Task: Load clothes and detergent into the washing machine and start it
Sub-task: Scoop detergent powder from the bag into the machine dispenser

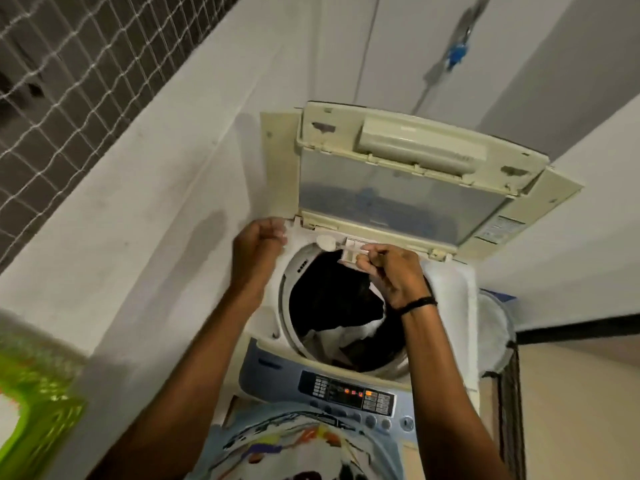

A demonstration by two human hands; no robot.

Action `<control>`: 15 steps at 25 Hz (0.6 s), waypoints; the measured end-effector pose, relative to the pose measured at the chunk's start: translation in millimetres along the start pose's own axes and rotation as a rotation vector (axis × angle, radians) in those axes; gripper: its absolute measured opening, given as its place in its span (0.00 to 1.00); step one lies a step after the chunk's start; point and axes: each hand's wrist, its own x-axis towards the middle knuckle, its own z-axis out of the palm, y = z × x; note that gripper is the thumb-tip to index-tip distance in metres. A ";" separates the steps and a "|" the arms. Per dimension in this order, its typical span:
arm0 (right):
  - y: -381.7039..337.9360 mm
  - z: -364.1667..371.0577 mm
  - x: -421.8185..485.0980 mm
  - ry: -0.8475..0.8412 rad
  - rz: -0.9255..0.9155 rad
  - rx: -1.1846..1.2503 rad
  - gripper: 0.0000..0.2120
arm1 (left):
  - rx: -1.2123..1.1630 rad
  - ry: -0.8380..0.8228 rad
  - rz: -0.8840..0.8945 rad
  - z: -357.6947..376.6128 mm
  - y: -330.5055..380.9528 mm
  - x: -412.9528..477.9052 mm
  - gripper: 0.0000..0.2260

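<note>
At the centre of the head view, a cream and white top-loading washing machine [450,306] with a blue front panel is shown from above. Its cream lid with a translucent grey window [398,181] is raised and leans back toward 12 o'clock. Inside the round drum with a pale rim [287,306], dark clothes [329,299] are piled, with a white garment [346,332] lying among them toward 5 o'clock.

At the 12 o'clock edge of the drum opening, a small white plastic detergent drawer [353,247] is drawn partly out of the rear rim. The right hand [394,275], with a black band [417,304] worn at its wrist, is held over the drum's 1 o'clock side. Its thumb and fingertips are pinched on the front of the detergent drawer. The left hand [258,247] is placed at the machine's 10 o'clock corner, against the rim. Its fingers are curled, but motion blur prevents it being told whether anything is grasped.

The dark control panel [346,393], with orange indicators lit, is set at 6 o'clock, above a row of round blue buttons [370,420]. A bright green plastic basket [45,403] is seen blurred at 8 o'clock. A wall tap with a blue fitting [457,55] is seen at 12 o'clock, and a netted grille [69,81] at 10 o'clock.
</note>
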 end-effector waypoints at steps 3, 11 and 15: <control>31.0 -42.6 45.3 0.142 0.017 -0.003 0.09 | -0.146 -0.175 -0.419 50.4 -43.9 29.7 0.14; 85.6 -58.7 75.3 0.454 -0.403 -0.497 0.12 | -0.394 -0.246 -0.842 111.0 -102.6 62.3 0.30; 100.0 -59.1 79.9 0.374 -0.591 -0.775 0.23 | -0.451 -0.218 -0.882 122.5 -111.6 68.1 0.34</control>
